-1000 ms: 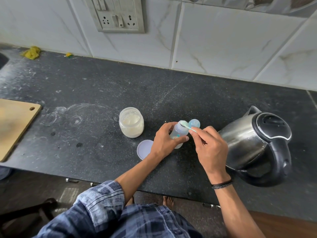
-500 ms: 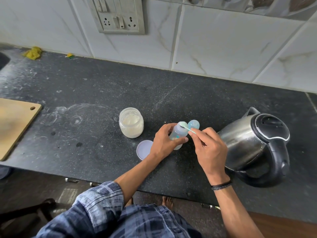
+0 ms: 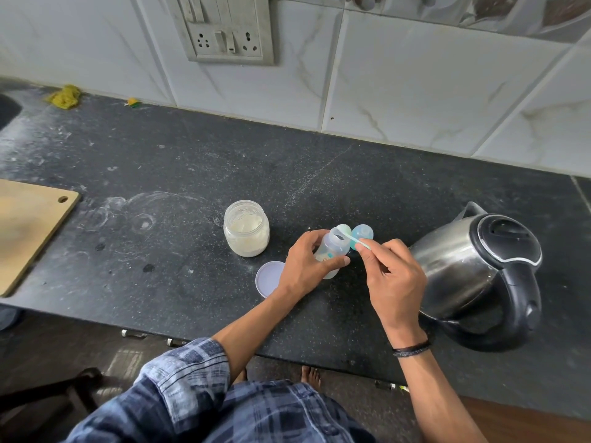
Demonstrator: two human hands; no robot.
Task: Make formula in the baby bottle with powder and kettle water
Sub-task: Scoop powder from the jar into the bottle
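Note:
My left hand (image 3: 303, 266) grips the clear baby bottle (image 3: 334, 249), which stands open-topped on the dark counter. My right hand (image 3: 393, 276) pinches the handle of a pale green scoop (image 3: 350, 237), whose bowl sits over the bottle's mouth. The bottle's blue cap (image 3: 363, 234) stands just behind the bottle. An open glass jar of cream powder (image 3: 246, 228) is to the left, and its round lid (image 3: 270, 278) lies flat near my left wrist. The steel kettle (image 3: 473, 270) with black lid and handle stands at the right.
A wooden cutting board (image 3: 28, 228) lies at the left edge of the counter (image 3: 192, 174). A yellow cloth (image 3: 64, 96) lies at the back left by the tiled wall. A socket panel (image 3: 224, 30) is on the wall.
Both hands hold nearly the same pose over the bottle; the scoop stays at the bottle's mouth. The view has shifted slightly.

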